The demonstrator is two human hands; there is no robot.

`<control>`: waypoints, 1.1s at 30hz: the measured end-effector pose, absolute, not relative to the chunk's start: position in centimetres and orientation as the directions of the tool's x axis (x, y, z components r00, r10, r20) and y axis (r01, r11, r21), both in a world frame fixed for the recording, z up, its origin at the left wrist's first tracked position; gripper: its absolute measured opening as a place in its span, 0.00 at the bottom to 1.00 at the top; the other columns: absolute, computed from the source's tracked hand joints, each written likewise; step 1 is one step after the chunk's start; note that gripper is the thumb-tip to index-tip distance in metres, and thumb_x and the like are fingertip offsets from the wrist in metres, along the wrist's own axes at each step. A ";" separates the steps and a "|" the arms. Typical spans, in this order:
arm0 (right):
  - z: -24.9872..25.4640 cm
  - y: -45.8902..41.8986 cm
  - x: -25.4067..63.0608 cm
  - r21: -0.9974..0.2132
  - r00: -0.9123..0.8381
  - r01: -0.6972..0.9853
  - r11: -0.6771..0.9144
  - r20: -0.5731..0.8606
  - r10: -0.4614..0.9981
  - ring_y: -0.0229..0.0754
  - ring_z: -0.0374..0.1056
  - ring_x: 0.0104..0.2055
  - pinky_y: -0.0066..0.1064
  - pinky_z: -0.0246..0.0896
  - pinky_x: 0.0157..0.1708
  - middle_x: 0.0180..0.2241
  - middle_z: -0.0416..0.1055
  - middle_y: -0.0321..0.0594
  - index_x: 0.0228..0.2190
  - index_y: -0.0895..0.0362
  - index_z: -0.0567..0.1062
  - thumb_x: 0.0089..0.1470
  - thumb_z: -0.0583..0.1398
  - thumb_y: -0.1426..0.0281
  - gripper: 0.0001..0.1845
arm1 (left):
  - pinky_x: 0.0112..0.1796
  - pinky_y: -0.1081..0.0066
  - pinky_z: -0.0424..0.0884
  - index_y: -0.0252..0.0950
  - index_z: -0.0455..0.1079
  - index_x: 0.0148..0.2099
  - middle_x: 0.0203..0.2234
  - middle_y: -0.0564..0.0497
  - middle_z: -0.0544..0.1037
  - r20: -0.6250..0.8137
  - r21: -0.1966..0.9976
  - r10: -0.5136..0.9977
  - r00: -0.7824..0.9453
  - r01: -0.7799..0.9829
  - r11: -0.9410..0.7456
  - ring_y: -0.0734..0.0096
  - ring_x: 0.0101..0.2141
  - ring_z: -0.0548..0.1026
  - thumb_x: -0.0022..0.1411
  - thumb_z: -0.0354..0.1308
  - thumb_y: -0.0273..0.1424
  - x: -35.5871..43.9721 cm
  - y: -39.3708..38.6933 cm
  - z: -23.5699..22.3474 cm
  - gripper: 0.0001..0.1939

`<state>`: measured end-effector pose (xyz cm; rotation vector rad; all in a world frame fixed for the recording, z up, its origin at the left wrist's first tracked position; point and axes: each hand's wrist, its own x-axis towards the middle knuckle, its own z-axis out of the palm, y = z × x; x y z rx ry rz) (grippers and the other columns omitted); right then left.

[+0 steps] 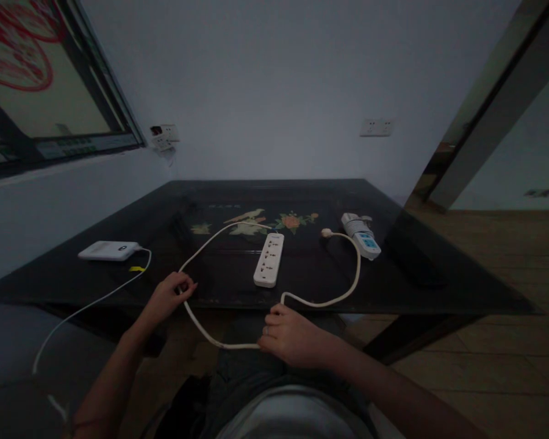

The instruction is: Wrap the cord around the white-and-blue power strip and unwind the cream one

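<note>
A white power strip [269,261] lies on the dark table, its sockets facing up. From its far end a white cord [201,326] loops left, passes through both hands, and curves right to a plug [326,233] on the tabletop. My left hand [171,292] pinches the cord at the table's front edge, left of the strip. Closed around another stretch of it is my right hand [290,335], just in front of the edge. Between the two hands the cord sags below the table's edge.
A second power strip [361,235] wrapped in its cord lies at the right of the table [229,274]. At the left is a white power bank [110,250] with a thin cable [96,302] hanging off the edge. Wall sockets [376,127] are behind.
</note>
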<state>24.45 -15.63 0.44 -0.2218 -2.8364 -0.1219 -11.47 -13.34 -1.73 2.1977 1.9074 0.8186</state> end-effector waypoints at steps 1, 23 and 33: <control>0.3 -15.9 24.5 0.068 -0.939 0.167 0.984 0.314 0.138 0.40 0.63 0.32 0.35 0.55 0.41 0.24 0.71 0.36 0.29 0.57 0.73 0.61 0.54 0.71 0.11 | 0.33 0.70 0.66 0.39 0.69 0.29 0.24 0.51 0.73 0.321 0.430 0.946 0.056 0.881 -0.198 0.65 0.30 0.70 0.56 0.52 0.43 -11.3 -13.4 -1.7 0.14; 5.4 2.1 34.7 0.016 0.019 1.000 -0.020 0.049 0.999 0.44 0.68 0.46 0.42 0.67 0.45 0.49 0.68 0.45 0.49 0.60 0.69 0.59 0.58 0.64 0.19 | 0.56 0.54 0.62 0.36 0.71 0.43 0.31 0.50 0.80 0.426 0.597 0.905 0.014 0.747 -0.293 0.62 0.40 0.77 0.63 0.49 0.41 -5.8 -15.2 -2.7 0.16; 16.1 2.1 35.8 -0.437 -0.237 0.800 0.411 0.399 0.886 0.36 0.72 0.31 0.27 0.66 0.30 0.39 0.73 0.40 0.55 0.52 0.63 0.64 0.49 0.63 0.19 | 0.58 0.52 0.58 0.39 0.73 0.39 0.34 0.50 0.80 0.459 0.522 0.879 0.131 0.761 -0.386 0.65 0.38 0.77 0.62 0.51 0.38 -6.5 -14.9 -3.5 0.12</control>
